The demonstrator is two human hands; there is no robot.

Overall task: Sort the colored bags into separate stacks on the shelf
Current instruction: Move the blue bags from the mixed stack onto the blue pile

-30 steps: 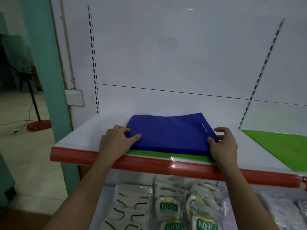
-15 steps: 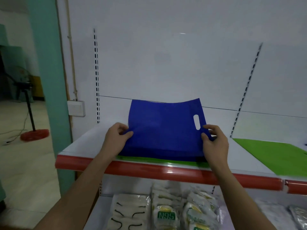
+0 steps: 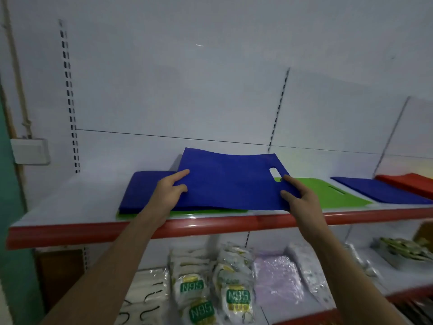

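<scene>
Hands up, and the flat royal-blue non-woven bag with the oval cut-out handle point(image 3: 230, 184) is off the pile: a second ago it lay flat on top, half a second ago its far edge was rising, and now the whole sheet hangs above the shelf, carried rightward so it overlaps the flat lime-green bag point(image 3: 328, 193) lying on its own. Left hand point(image 3: 167, 195) pinches the bag's left edge, forefinger stretched along the top, thumb tucked against it. Right hand point(image 3: 298, 198) grips the right edge just below the handle hole, thumb on top, fingers curled underneath. Left behind on the shelf is the remaining blue stack point(image 3: 143, 193), with a green bag edge point(image 3: 187, 213) showing under it at the front. The view has swung right too: a separate flat blue bag point(image 3: 379, 191) and a red bag pile point(image 3: 407, 184) now show further along.

Writing, mirrored, reads "N95" on the green-and-white packets of face masks point(image 3: 237, 296) on the lower shelf, beside clear-wrapped pale purple packs point(image 3: 276, 277).

Setting: white metal shop shelf with a red front lip point(image 3: 210, 225), white back panel with slotted uprights, a white wall switch box point(image 3: 30, 151) on the teal pillar at left.
</scene>
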